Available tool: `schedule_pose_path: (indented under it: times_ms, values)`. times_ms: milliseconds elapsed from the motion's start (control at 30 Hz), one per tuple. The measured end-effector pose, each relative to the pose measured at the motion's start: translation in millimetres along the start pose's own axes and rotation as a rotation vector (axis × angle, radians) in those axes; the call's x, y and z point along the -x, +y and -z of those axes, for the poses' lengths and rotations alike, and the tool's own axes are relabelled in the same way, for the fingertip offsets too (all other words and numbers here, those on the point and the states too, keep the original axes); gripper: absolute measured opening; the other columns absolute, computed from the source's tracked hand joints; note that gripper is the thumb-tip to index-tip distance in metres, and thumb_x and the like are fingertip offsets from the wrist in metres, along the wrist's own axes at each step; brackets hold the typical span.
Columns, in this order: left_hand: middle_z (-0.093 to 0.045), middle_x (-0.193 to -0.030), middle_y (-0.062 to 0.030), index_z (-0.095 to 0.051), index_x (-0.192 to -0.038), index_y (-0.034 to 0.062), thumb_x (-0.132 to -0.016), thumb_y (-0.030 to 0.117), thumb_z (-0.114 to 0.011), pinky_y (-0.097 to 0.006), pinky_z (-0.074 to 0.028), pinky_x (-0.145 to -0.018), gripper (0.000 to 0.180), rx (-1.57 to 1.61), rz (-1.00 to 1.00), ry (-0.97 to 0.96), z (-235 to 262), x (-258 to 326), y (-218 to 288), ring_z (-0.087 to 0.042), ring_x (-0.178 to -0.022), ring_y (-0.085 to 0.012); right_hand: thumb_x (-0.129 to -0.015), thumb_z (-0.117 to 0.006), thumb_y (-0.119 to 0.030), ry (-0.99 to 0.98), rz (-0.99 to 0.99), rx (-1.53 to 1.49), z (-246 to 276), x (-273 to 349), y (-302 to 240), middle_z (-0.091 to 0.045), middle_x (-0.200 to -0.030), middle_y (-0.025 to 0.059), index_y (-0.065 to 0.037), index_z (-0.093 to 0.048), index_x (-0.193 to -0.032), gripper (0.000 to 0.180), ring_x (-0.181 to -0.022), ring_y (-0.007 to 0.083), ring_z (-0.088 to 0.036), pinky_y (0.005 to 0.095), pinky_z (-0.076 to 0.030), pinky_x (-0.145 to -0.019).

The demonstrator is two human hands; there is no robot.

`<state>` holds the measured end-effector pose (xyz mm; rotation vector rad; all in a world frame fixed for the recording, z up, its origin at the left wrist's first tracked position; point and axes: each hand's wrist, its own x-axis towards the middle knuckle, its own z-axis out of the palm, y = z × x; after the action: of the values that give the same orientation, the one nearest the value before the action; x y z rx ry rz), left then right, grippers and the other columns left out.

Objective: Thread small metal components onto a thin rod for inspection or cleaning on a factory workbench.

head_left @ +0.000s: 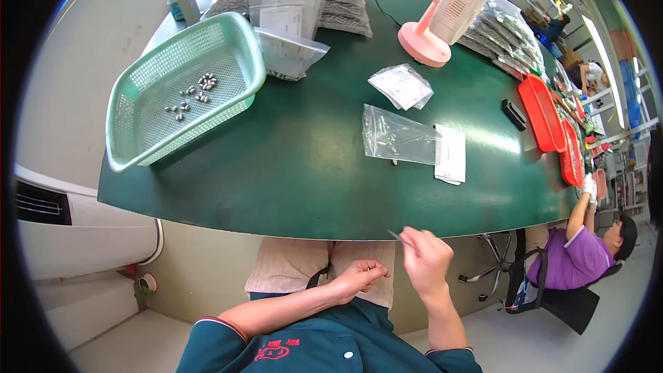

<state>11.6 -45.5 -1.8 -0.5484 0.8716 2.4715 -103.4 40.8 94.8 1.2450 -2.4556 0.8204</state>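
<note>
Glossy plastic bag [397,135], smooth tabletop [297,179], shiny metal pieces [208,82].

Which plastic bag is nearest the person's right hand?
The flat clear bag overlapping the loose white papers; the other bags all lie farther from the right hand.

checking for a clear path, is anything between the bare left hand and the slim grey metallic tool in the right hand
Nothing visible does in this view: an open gap separates the bare left hand from the slim grey metallic tool in the bare right hand.
</note>
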Motion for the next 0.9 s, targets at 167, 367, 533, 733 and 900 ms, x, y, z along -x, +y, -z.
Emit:
schedule_pose_path:
  times_ms: [167, 367, 533, 733, 900]
  values:
    - [-0.032, -0.057, 0.0075, -0.055, -0.088, 0.0007, -0.090, 0.020, -0.049, -0.019, -0.018, -0.042, 0.020, 0.009, 0.005, 0.008, -1, 1, 2, -0.024, -0.047, -0.0020, -0.068, -0.066, -0.001, 0.148, -0.088, -0.040, 17, -3, -18, -0.059, -0.061, 0.0075, -0.004, -0.061, -0.077, 0.010, -0.049, 0.0225, -0.055, 0.0303, -0.042, -0.046]
    - [-0.032, -0.056, 0.0075, -0.055, -0.087, 0.0018, -0.089, 0.019, -0.049, -0.020, -0.017, -0.042, 0.018, 0.004, -0.010, 0.013, -1, 0, 3, -0.024, -0.046, -0.0021, -0.066, -0.067, 0.003, 0.202, -0.169, -0.146, 12, 1, -19, -0.057, -0.057, 0.0060, -0.003, -0.061, -0.076, 0.014, -0.044, 0.0209, -0.049, 0.0283, -0.039, -0.043]
    - [-0.032, -0.055, 0.0077, -0.054, -0.086, 0.0018, -0.087, 0.019, -0.051, -0.020, -0.017, -0.041, 0.018, 0.021, -0.011, -0.003, -6, 4, 4, -0.023, -0.045, -0.0019, -0.069, -0.064, 0.007, 0.175, -0.278, -0.354, -4, 24, -4, -0.051, -0.051, 0.0043, -0.002, -0.062, -0.080, 0.014, -0.040, 0.0102, -0.043, 0.0240, -0.033, -0.039]
    - [-0.034, -0.057, 0.0088, -0.057, -0.085, 0.0037, -0.087, 0.019, -0.052, -0.019, -0.018, -0.042, 0.016, 0.049, 0.000, -0.024, -13, 2, 3, -0.025, -0.046, -0.0011, -0.090, -0.046, -0.011, 0.206, -0.965, -1.368, 51, 41, -9, -0.030, -0.051, -0.0069, -0.002, -0.054, -0.088, 0.012, -0.042, 0.0033, -0.023, 0.0216, -0.019, -0.041]
    - [-0.032, -0.053, 0.0073, -0.054, -0.084, 0.0016, -0.090, 0.018, -0.048, -0.019, -0.019, -0.042, 0.018, 0.008, -0.006, -0.076, -26, -4, 17, -0.024, -0.044, -0.0023, -0.091, -0.044, -0.017, 0.243, -1.256, -1.786, 72, 63, 19, -0.027, -0.049, -0.0053, -0.003, -0.055, -0.089, 0.017, -0.039, 0.0049, -0.021, 0.0209, -0.020, -0.040]
